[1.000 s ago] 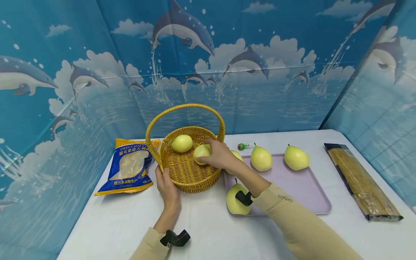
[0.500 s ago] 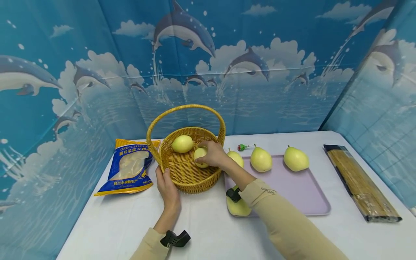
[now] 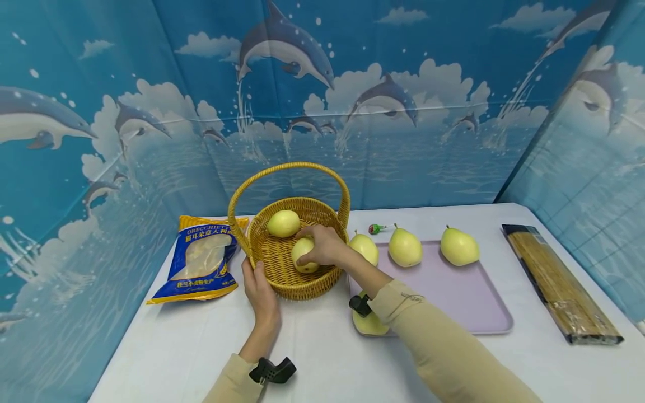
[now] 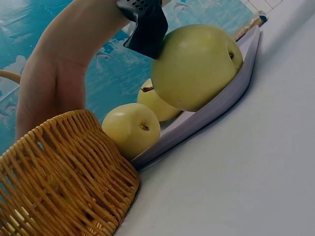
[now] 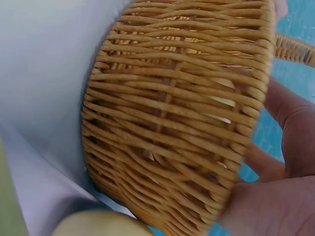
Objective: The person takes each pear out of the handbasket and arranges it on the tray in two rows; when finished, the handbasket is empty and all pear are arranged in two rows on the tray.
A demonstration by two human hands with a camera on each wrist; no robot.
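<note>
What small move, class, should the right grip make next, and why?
Probably lower the held pear slightly, then loosen the right grip: the pear is inside the basket, beside the other pear, while the left grip touches the basket's side.

2 yellow-green pears (image 3: 283, 224) inside wicker basket (image 3: 298, 290).

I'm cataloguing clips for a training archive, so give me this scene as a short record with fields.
left hand: touching left side of wicker basket
right hand: gripping held pear inside basket
also in basket: second pear
purple tray: four pears, one partly hidden
left of basket: pasta bag
beyond tray: small red-and-green item on a stick
right of tray: long packet
</note>
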